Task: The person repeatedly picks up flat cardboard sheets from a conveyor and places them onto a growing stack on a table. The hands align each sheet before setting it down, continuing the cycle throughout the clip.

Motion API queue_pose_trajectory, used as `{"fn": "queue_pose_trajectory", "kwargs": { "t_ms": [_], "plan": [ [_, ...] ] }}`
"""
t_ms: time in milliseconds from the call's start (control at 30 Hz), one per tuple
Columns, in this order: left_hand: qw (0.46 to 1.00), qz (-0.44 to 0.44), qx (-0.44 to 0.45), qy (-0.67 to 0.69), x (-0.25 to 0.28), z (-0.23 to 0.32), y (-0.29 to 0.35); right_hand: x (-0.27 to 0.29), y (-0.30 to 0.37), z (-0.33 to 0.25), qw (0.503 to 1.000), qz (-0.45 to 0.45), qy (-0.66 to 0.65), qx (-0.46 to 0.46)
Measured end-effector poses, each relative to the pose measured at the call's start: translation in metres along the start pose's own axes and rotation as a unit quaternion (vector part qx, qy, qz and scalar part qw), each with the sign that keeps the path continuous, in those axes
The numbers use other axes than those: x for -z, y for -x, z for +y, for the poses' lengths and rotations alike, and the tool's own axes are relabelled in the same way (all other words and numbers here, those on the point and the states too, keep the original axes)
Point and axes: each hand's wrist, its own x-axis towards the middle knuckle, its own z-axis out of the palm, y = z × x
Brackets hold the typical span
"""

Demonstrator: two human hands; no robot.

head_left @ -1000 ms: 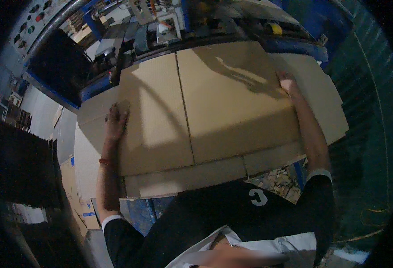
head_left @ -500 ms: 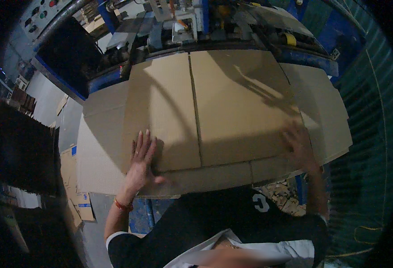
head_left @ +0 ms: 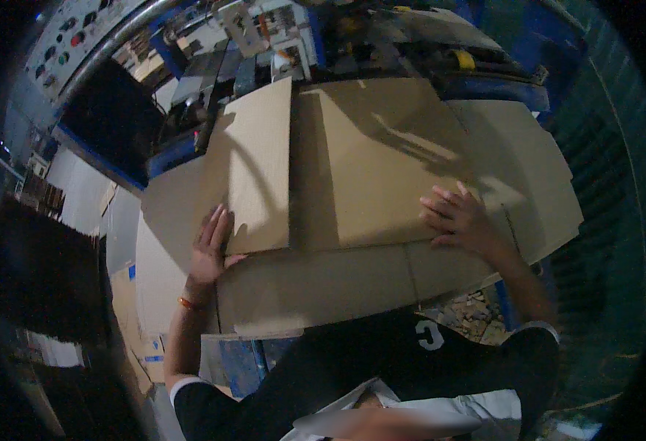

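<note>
A brown cardboard blank (head_left: 393, 176) with folded panels lies on top of larger flat cardboard sheets. Its left panel (head_left: 260, 176) stands up a little along the inner edge and casts a shadow on the other panel. At the blank's near left corner is my left hand (head_left: 209, 250), fingers stretched along the left edge and thumb by the near edge. My right hand (head_left: 459, 220) lies with spread fingers on the near right part of the blank. Both hands are open, touching the cardboard.
Beyond the cardboard stands a blue machine (head_left: 492, 95) with rollers and metal parts. A control panel (head_left: 66, 48) with buttons is at the far left. A green corrugated wall (head_left: 587, 220) rises at the right. Cardboard scraps (head_left: 474, 316) lie below the near edge.
The blank's near edge has shifted away from me, and its left panel has risen at the inner edge. My right hand has moved left onto the blank; my left hand has slid slightly left.
</note>
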Motion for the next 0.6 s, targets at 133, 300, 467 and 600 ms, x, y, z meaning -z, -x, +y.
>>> {"fn": "queue_pose_trajectory", "kwargs": {
  "t_ms": [133, 300, 467, 600],
  "plan": [
    [0.999, -0.033, 0.024, 0.018, 0.005, -0.007, 0.014, -0.008, 0.006, 0.001, 0.995, 0.082, 0.024, 0.042],
    [0.998, 0.044, 0.000, 0.040, 0.011, 0.001, 0.032, -0.020, 0.021, 0.026, 0.987, 0.126, 0.067, 0.076],
    [0.996, 0.021, 0.004, -0.081, -0.036, -0.028, -0.034, -0.056, -0.033, 0.107, 0.972, 0.055, -0.194, -0.122],
    [0.988, 0.034, 0.058, -0.140, -0.050, -0.049, -0.115, -0.075, -0.088, 0.128, 0.893, 0.115, -0.326, -0.287]
  ]
}}
